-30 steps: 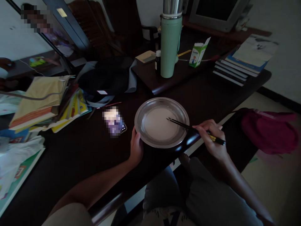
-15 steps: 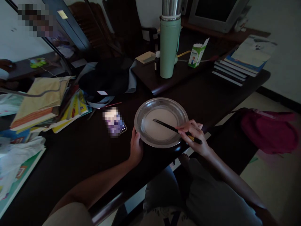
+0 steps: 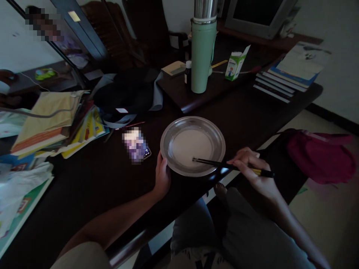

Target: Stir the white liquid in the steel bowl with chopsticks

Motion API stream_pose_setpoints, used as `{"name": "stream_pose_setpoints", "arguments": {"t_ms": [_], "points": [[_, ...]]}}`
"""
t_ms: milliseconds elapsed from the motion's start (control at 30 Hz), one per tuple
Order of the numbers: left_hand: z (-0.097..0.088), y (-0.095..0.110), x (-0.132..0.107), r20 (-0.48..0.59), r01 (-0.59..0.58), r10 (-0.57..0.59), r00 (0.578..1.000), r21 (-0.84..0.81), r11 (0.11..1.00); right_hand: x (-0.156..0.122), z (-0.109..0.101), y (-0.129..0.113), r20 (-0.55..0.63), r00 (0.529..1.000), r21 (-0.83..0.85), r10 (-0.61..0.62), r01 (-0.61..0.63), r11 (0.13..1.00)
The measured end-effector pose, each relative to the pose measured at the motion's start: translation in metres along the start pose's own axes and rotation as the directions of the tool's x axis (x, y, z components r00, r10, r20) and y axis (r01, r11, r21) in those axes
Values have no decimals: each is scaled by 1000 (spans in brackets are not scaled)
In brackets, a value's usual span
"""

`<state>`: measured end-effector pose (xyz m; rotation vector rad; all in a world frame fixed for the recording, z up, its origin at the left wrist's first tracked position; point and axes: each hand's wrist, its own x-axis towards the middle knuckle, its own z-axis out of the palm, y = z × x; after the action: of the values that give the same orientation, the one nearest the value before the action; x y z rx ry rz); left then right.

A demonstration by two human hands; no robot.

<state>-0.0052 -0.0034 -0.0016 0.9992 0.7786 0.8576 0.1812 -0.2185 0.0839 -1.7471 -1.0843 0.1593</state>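
Observation:
A round metal bowl (image 3: 165, 140) holding a whitish, smooth-looking content (image 3: 190, 145) stands on the dark table close to its front edge. My left hand (image 3: 163, 173) grips the bowl's near left side, thumb by the rim, the other fingers partly hidden. Pinched in my right hand (image 3: 251, 166) is a pair of black chopsticks (image 3: 213, 162) with a yellow band near the back end. Their tips reach over the near rim to the whitish content, close together. My right hand itself is beyond the bowl's right side, above the table edge.
Left of the bowl lies a lit phone (image 3: 137, 145). A green thermos (image 3: 202, 59), small dark bottle (image 3: 187, 73) and green-white box (image 3: 235, 65) stand behind. Books (image 3: 294, 71) are stacked right, papers (image 3: 50, 112) left. A pink bag (image 3: 319, 157) lies at right; a person is at far left.
My right hand has moved right and slightly toward me, drawing the chopstick tips from the bowl's middle to its near part. My left hand and the bowl stay in place.

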Motion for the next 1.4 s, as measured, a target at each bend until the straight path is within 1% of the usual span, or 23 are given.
{"name": "stream_pose_setpoints", "arguments": {"t_ms": [67,133,200,267,333,433,500,567,667,733,800,867,933,1000,1067,1133,1233,1300,1400], "points": [[0,0,0,1,-1,1,1000,-3,1000,4,12,4,58,996,1,-63,63,998],[-1,-1,0,7,-6,6,1000,15,1000,9,26,10,81,989,-19,-120,122,992],[-1,-2,0,6,-9,9,1000,38,999,14,36,16,66,987,-50,-146,150,987],[-1,-1,0,1,-10,10,1000,43,999,18,40,21,34,986,-95,-165,167,981],[-1,0,0,-3,-7,7,1000,29,1000,20,37,23,-8,985,-156,-171,168,973],[0,1,-1,7,0,0,1000,22,1000,17,20,20,-86,985,-230,-150,126,965],[0,1,-1,7,1,-1,1000,15,1000,13,6,14,-121,987,-232,-106,76,970],[0,0,0,-4,5,-5,1000,0,1000,8,-6,7,-114,992,-209,-56,31,977],[0,-2,0,-13,17,-17,1000,-16,1000,2,-13,-2,-50,999,-143,-19,12,990],[-1,-2,1,-9,17,-18,1000,-18,1000,1,-10,-4,36,998,-84,-44,47,995],[-1,-2,1,-3,17,-17,1000,-19,1000,3,-3,-3,136,985,-49,-105,113,992],[0,-1,1,1,17,-17,1000,-18,1000,8,7,1,217,962,-50,-169,183,982],[0,0,0,3,17,-17,1000,-16,1000,14,17,4,243,949,-69,-201,224,972],[1,0,0,1,17,-17,1000,-15,1000,19,24,7,209,957,-109,-200,226,968],[1,0,0,-8,16,-16,1000,-12,1000,22,25,9,137,975,-164,-176,198,966],[1,0,-1,-14,16,-16,1000,-9,1000,21,20,11,63,987,-207,-147,157,966],[1,1,-1,-3,6,-6,1000,5,1000,15,3,9,-16,995,-220,-100,94,971],[1,1,-1,0,-4,4,1000,15,1000,10,-9,5,-32,998,-181,-56,50,982],[1,2,-1,0,3,-3,1000,13,1000,6,-17,-4,14,1000,-89,-17,18,996]]}}
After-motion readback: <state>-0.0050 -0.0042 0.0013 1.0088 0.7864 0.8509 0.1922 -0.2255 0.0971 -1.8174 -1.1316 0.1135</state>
